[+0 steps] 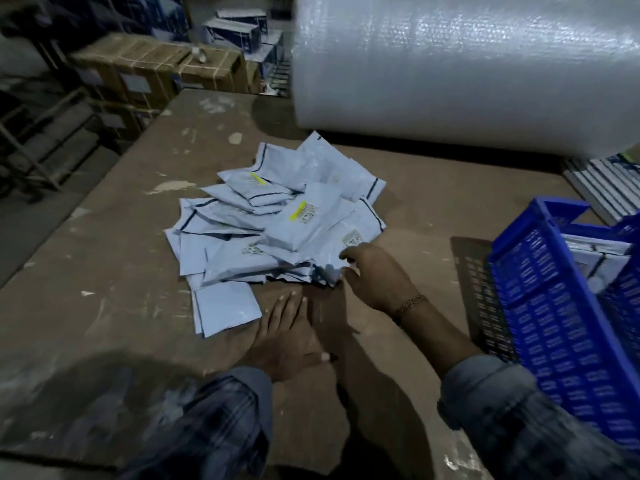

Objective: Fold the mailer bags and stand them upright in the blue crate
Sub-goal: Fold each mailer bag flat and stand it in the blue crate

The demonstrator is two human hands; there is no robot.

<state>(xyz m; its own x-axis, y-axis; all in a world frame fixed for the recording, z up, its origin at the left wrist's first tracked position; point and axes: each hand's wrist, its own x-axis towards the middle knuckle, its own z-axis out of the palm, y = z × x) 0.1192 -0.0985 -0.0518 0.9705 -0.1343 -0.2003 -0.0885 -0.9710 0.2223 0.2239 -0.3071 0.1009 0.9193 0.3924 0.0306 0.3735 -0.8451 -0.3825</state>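
A loose pile of pale grey mailer bags (277, 220) lies in the middle of the brown table (121, 237). One single bag (225, 306) lies flat at the pile's near edge. My right hand (375, 275) reaches over the pile's near right corner, fingers loosely curled, holding nothing that I can see. My left hand (289, 337) rests flat on the table just below the pile, fingers straight. The blue crate (554, 323) stands at the right edge, with a few folded bags (595, 261) upright inside it.
A big roll of bubble wrap (467, 71) lies across the back right of the table. Cardboard boxes (156, 67) are stacked beyond the table's far left. Flat grey stacked sheets (606, 181) lie behind the crate.
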